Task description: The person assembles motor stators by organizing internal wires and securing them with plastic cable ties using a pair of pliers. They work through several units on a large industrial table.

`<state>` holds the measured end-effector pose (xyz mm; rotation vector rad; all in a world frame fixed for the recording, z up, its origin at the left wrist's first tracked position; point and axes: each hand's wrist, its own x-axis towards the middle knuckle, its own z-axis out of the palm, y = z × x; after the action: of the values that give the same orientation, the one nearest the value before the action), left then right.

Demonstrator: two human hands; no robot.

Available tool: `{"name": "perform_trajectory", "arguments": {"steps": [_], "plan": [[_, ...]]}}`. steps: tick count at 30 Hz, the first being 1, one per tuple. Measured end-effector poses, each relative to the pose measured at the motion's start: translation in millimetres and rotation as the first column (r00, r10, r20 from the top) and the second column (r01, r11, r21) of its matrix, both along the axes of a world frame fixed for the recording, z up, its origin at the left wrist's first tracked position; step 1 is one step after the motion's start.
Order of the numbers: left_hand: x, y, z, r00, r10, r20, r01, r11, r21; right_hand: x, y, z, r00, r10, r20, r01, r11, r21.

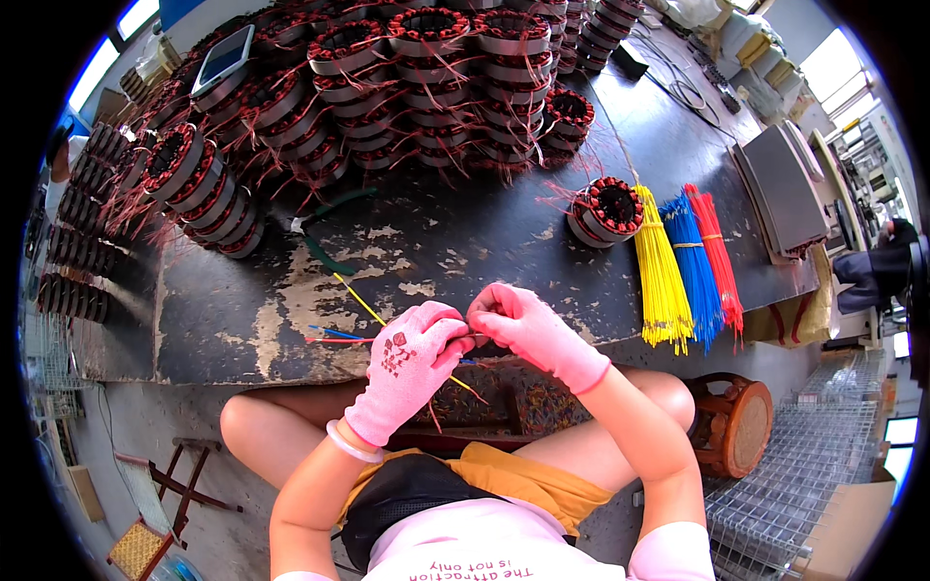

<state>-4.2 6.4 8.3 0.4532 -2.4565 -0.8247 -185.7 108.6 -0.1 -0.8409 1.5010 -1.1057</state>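
Observation:
Both my hands wear pink knit gloves and meet at the table's front edge. My left hand (405,363) is closed around a few thin insulated wires; a yellow wire (356,297), a blue wire (334,331) and a red wire (337,340) stick out on its left side. Yellow and red ends also hang below it. My right hand (533,331) touches the left fingertips, with thumb and fingers pinched together. What lies in that pinch is mostly hidden, seemingly the wire ends. Beyond them stands a single motor stator (606,213) with red windings.
Stacked stators (426,97) with loose red leads fill the back and left. Tied bundles of yellow wires (664,276), blue wires (693,263) and red wires (715,257) lie right. A green-handled tool (327,256) rests mid-table. Below is an open drawer (557,399) with wire scraps.

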Motion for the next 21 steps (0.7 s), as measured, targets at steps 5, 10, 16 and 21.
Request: {"name": "perform_trajectory", "arguments": {"steps": [5, 10, 16, 21], "plan": [[3, -3, -6, 1.000, -0.002, -0.006, 0.002, 1.000, -0.009, 11, 17, 22, 0.865, -0.160, -0.476, 0.082, 0.980, -0.180], [0, -3, -4, 1.000, -0.011, 0.011, 0.010, 0.999, 0.033, 14, 21, 15, 0.258, -0.178, -0.950, -0.374, 0.888, -0.268], [1, -5, -4, 0.999, -0.035, 0.012, 0.035, 0.999, 0.012, -5, 10, 4, 0.962, 0.138, 0.236, -0.185, 0.964, 0.191], [-1, -5, -7, 0.999, -0.041, -0.020, 0.041, 0.999, 0.001, -4, 24, 14, 0.652, 0.088, -0.753, -0.335, 0.924, -0.183]]}}
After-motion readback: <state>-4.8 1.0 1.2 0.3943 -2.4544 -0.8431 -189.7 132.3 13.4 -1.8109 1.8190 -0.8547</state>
